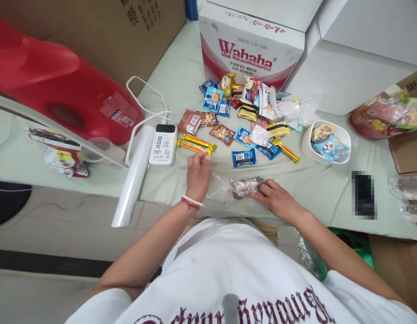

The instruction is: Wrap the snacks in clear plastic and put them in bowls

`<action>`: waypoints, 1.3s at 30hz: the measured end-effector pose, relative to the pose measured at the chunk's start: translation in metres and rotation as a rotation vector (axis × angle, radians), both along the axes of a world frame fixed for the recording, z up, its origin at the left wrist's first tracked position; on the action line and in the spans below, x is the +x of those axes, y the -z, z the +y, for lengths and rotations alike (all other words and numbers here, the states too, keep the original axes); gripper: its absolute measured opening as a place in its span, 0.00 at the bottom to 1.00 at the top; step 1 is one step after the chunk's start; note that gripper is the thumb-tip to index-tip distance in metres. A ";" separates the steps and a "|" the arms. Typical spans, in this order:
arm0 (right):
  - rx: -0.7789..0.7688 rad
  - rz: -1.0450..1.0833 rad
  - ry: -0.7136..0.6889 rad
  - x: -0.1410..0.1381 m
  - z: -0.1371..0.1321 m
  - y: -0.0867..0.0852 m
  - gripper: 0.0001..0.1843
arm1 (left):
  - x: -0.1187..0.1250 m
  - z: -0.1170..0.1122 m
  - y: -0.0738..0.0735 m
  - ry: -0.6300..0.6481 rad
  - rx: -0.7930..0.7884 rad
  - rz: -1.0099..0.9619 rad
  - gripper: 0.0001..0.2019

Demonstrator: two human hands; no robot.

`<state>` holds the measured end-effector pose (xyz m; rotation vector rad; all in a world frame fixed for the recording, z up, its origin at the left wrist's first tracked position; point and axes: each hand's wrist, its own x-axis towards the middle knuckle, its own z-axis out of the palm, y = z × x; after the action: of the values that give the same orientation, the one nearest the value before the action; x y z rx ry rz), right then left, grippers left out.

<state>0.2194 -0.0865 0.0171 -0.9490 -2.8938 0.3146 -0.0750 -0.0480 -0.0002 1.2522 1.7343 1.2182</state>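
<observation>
My left hand (pixel 197 174) is at the near end of some yellow-wrapped snack bars (pixel 197 143), its fingertips smeared by motion. Whether those fingers grip a bar cannot be made out. A brown snack packet with pale lettering (pixel 244 186) lies near the front edge of the table, inside or on a clear plastic bag (pixel 219 185). Fingers of my right hand (pixel 274 196) hold the packet's right end down on the cloth. Just beyond both hands are a blue snack packet (pixel 244 158) and brown cookie packets (pixel 222 133).
Behind the snack pile stands a Wahaha carton (pixel 251 54). A white tub (pixel 325 155) with snacks and a blurred-out dark object (pixel 364 194) are to the right. To the left are a power bank (pixel 163 146), a plastic film roll (pixel 134 180) and a red jug (pixel 60 67).
</observation>
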 end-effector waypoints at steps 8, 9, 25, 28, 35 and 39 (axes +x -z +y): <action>0.005 0.063 0.050 -0.001 0.002 0.009 0.27 | 0.003 -0.041 -0.035 0.536 -0.274 0.374 0.07; -0.013 0.088 0.051 -0.002 0.002 0.011 0.28 | 0.004 -0.042 -0.039 0.533 -0.322 0.249 0.08; 0.044 0.190 0.820 0.015 -0.016 0.008 0.16 | 0.077 -0.018 -0.028 0.600 -0.161 0.820 0.23; -0.036 0.242 0.839 0.002 -0.014 -0.005 0.09 | 0.077 -0.014 -0.029 0.665 -0.202 0.837 0.18; -0.354 0.385 0.602 -0.046 -0.005 -0.023 0.12 | 0.082 -0.005 -0.034 0.721 -0.423 0.643 0.09; -0.325 0.497 0.526 -0.044 -0.010 -0.018 0.30 | 0.077 0.006 -0.043 0.611 -0.527 0.065 0.06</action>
<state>0.1757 -0.0964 0.0350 -1.3912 -2.0925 0.8448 0.0019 -0.0422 0.0428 1.3452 1.4168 0.3423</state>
